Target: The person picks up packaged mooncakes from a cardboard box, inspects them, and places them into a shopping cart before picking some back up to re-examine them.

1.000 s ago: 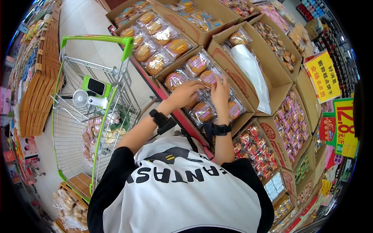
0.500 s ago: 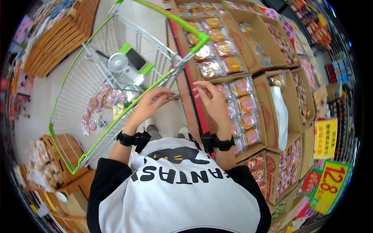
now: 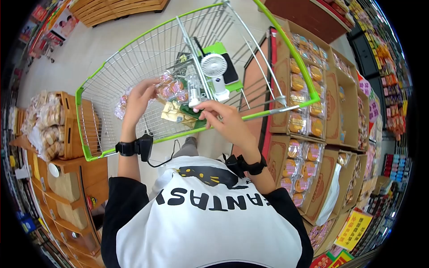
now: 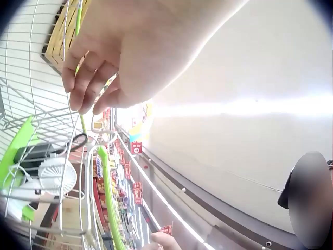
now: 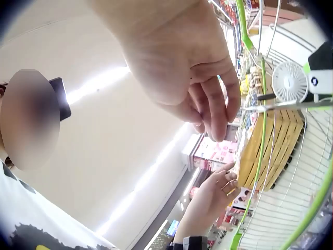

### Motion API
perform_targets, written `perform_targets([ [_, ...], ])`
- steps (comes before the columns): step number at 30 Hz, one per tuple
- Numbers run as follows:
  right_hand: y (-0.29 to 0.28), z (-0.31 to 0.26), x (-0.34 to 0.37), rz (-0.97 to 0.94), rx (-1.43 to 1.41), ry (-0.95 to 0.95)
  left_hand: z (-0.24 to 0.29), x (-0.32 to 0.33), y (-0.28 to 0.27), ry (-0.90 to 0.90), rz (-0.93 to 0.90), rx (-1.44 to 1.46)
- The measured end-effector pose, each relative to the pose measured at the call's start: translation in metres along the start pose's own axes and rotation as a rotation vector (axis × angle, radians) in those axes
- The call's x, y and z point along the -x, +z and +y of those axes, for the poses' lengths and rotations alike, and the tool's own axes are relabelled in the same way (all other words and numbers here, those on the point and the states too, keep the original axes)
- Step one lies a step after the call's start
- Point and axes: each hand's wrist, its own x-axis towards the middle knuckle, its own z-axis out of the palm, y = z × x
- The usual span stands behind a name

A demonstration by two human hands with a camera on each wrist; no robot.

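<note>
The left hand [image 3: 142,96] and right hand [image 3: 225,123] had left the boxed cakes [image 3: 290,168], at three o'clock, for the cart [image 3: 79,102], shifting the work there. Both hands' fingers hung loosely bent, visibly gripping nothing. Packs [image 3: 172,89] lay inside at eleven; whether left fingertips touched them couldn't be told.

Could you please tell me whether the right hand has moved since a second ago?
Yes: in the head view, the right hand was over the box of pink-labelled packs; now it is left of that box, by the cart.
</note>
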Motion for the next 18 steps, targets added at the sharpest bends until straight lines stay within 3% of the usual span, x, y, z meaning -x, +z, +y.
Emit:
perform_targets([
  [7, 0.046, 0.027, -0.071, -0.157, -0.018, -0.037, -0.049, -0.038, -0.039, -0.159, -0.001, -0.042],
  [13, 0.065, 0.055, -0.107, -0.247, 0.001, 0.223, -0.112, -0.071, -0.039, -0.28, -0.066, 0.001],
  [15, 0.07, 0.074, -0.113, -0.257, 0.012, 0.25, -0.151, -0.082, -0.034, -0.393, -0.156, 0.002],
  [18, 0.076, 0.098, -0.122, -0.245, 0.0, 0.327, -0.197, -0.089, -0.016, -0.548, -0.101, 0.092],
])
